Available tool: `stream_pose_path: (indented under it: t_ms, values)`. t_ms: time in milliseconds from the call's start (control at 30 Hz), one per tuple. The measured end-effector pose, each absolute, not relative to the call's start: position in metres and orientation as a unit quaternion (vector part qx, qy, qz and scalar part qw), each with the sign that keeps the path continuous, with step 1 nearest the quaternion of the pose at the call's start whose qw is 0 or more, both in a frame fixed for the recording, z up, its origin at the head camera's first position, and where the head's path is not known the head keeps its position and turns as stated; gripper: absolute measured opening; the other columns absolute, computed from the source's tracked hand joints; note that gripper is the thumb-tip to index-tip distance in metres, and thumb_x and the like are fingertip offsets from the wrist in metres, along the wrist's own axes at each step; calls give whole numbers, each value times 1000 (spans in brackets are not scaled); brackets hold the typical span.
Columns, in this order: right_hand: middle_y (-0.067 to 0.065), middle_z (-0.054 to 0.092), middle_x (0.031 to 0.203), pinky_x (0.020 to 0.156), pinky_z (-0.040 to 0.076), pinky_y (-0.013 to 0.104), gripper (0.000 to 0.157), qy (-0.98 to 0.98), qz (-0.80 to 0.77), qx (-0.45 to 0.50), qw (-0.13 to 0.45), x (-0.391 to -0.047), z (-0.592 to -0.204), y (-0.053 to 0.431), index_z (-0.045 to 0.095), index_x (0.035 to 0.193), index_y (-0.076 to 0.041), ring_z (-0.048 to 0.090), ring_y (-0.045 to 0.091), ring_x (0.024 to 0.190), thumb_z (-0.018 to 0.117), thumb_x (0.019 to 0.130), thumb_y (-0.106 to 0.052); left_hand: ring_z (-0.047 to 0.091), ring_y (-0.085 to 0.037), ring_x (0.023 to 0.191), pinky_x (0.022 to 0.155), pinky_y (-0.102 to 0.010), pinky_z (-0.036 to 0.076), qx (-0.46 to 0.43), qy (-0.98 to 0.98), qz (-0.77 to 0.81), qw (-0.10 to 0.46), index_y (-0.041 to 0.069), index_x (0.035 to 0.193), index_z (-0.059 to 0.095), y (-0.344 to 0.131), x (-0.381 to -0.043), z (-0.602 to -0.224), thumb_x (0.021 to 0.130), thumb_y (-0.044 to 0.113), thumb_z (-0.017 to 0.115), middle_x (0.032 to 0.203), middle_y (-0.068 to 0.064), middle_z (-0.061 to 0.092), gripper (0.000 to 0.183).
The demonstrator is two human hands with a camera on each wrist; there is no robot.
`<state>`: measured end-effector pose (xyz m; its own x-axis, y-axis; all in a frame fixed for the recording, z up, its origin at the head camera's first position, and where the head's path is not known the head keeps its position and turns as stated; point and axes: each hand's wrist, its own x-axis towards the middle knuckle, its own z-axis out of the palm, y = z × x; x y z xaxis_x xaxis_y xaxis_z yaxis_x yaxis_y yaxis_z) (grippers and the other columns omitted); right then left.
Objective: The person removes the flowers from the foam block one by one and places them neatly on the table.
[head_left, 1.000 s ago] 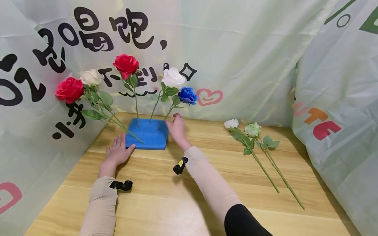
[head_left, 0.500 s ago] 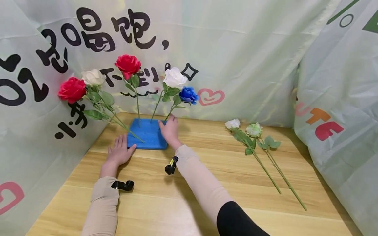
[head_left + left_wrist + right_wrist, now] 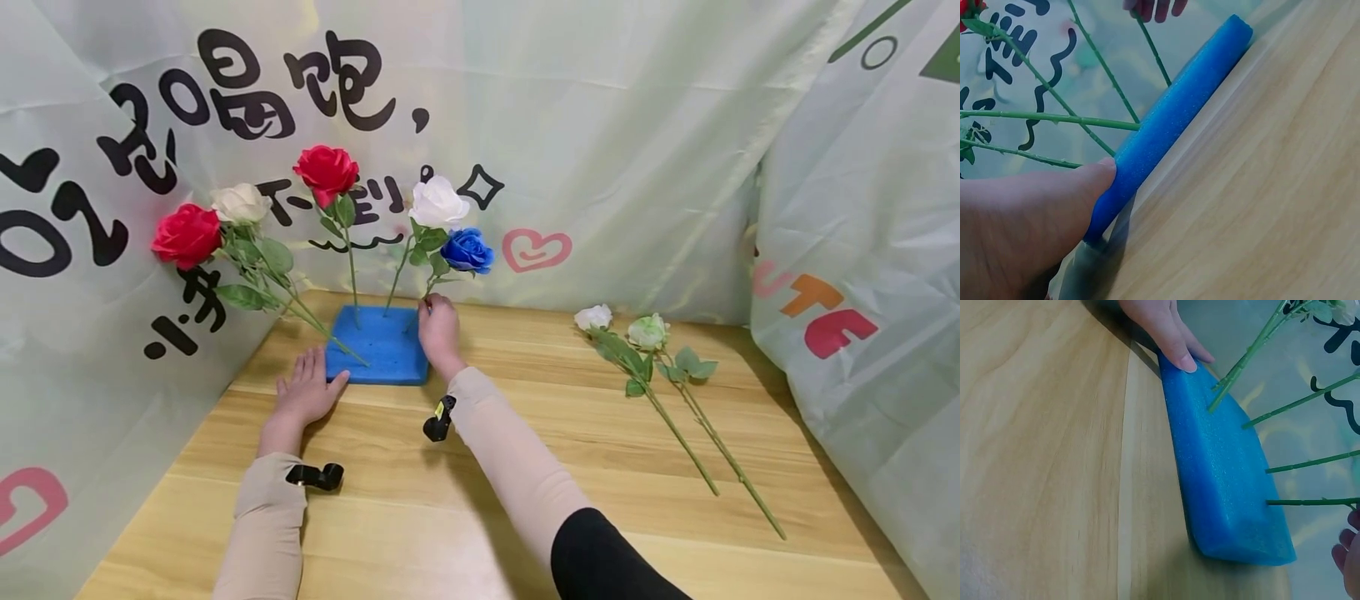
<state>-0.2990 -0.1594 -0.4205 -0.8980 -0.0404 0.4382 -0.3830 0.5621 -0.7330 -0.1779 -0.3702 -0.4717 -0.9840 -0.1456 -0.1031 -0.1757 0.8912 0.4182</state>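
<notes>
A blue foam block (image 3: 386, 354) lies on the table with several artificial roses stuck in it by their stems. My right hand (image 3: 441, 333) pinches the stem of the blue rose (image 3: 468, 250) a little above the block; its fingers (image 3: 1345, 537) also show at the right wrist view's edge. My left hand (image 3: 306, 392) rests flat by the block's left front corner, fingers straight, its thumb (image 3: 1100, 172) against the foam. A red rose (image 3: 187, 236) and a cream rose (image 3: 242, 204) lean left; another red rose (image 3: 326, 175) and a white rose (image 3: 438, 202) stand more upright.
On the right side of the wooden table (image 3: 525, 417) lie a white rose (image 3: 594, 317) and a pale green rose (image 3: 648, 331), stems pointing to the front right. Printed cloth (image 3: 600, 167) hangs close behind the block and along both sides.
My right hand has come from beside the block's right edge to the blue rose's stem and now pinches it. The blue bloom has shifted slightly left. My left hand stays in place.
</notes>
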Motion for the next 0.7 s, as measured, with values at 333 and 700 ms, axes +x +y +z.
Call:
stream_pose_path:
  t_ms: [333,700]
  values:
    - [16,68,89,73,53,40,16,-849,465,133,211,-301,-415,-158,63,97,0,66,30,83,53,100,-12,-11,-45,149,108,-77,-8,-88,974,205,43,7,157,-7,-369,-178,-468,100,61,25,161,-25,-12,85]
    - [18,67,82,67,51,40,17,-845,477,103,217,-308,-424,-157,61,89,1,65,33,76,55,99,-11,-7,-45,149,105,-79,-6,-128,977,171,22,-1,155,-1,-356,-181,-467,88,80,31,161,-27,-6,111]
